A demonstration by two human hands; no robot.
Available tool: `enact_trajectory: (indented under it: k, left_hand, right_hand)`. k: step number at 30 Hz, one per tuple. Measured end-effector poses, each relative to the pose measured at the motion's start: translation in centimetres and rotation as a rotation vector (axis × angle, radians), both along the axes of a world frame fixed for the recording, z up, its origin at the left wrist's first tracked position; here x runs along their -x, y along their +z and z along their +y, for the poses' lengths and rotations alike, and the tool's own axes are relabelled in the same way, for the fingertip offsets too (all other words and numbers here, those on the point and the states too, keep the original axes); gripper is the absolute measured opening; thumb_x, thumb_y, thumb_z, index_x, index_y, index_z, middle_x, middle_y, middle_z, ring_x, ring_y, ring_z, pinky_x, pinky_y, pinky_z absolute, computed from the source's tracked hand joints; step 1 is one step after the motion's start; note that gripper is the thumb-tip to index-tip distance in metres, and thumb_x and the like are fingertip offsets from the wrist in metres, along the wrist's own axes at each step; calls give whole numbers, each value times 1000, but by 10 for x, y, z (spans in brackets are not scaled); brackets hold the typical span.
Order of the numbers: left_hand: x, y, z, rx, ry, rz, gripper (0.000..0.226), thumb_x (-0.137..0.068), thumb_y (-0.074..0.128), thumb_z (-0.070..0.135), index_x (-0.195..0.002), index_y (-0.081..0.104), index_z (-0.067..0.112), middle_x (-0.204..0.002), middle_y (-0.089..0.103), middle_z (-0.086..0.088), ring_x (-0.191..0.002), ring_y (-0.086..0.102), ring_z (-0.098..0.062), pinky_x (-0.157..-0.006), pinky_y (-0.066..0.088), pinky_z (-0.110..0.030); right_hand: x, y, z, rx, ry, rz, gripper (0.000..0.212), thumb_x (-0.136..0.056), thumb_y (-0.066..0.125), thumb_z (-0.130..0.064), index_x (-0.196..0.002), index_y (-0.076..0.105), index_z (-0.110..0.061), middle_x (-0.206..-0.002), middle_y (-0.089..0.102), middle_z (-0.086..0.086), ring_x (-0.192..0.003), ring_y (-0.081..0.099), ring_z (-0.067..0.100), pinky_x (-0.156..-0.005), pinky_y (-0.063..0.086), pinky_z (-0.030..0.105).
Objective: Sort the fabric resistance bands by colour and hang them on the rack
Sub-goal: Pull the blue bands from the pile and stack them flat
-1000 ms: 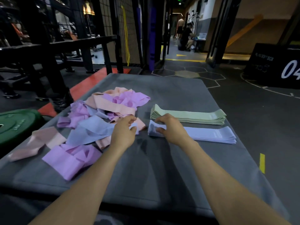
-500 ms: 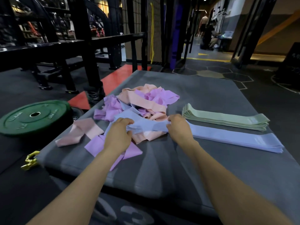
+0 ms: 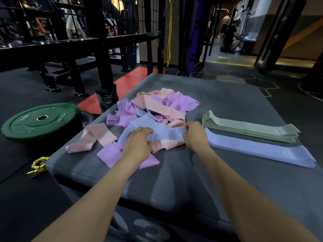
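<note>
A jumbled heap of purple, peach and light-blue fabric bands lies on the grey padded box. My left hand and my right hand both pinch one light-blue band stretched between them at the heap's near edge. To the right lie two neat stacks: green bands behind, light-blue bands in front. A loose pink band lies at the left, and a purple band sits partly under my left hand.
A green weight plate lies on the floor at the left, with a yellow collar clamp by the box's corner. Black rack frames stand behind. People are in the far corridor.
My right hand has left the light-blue stack and moved left to the heap. Both hands now pull a light-blue band taut. The camera has turned left.
</note>
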State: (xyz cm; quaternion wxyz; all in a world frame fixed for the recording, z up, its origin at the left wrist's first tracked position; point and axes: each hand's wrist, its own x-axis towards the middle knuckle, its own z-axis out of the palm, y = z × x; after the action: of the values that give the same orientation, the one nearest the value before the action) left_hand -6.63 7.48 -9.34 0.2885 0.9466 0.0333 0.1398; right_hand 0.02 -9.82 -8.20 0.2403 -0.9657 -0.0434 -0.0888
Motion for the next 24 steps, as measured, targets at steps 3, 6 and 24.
enact_trajectory:
  k: [3,6,24]
  left_hand:
    - [2,5,0,14,-10,-22,39,-88,54,6,-126,56,14,-129,54,-4,-120,49,-22,-96,37,-25]
    - [7,12,1,98,2,-65,38,-88,54,4,-124,57,15,-129,54,-3,-120,49,-19,-91,33,-18]
    - [41,177,-39,229,-223,-369,33,-86,51,-4,-118,56,5,-110,60,-3,-98,54,-12,-84,37,-13]
  right_hand:
    - [3,9,2,-248,39,-76,16,-82,49,-3,-71,52,-14,-80,54,9,-74,45,29,-66,38,32]
    - [13,27,3,-466,113,-115,15,-86,52,-3,-74,50,-14,-67,48,-1,-61,38,17,-52,31,19]
    - [88,187,-5,-509,320,-489,16,-83,61,-1,-91,72,-8,-73,60,-2,-64,50,8,-53,35,4]
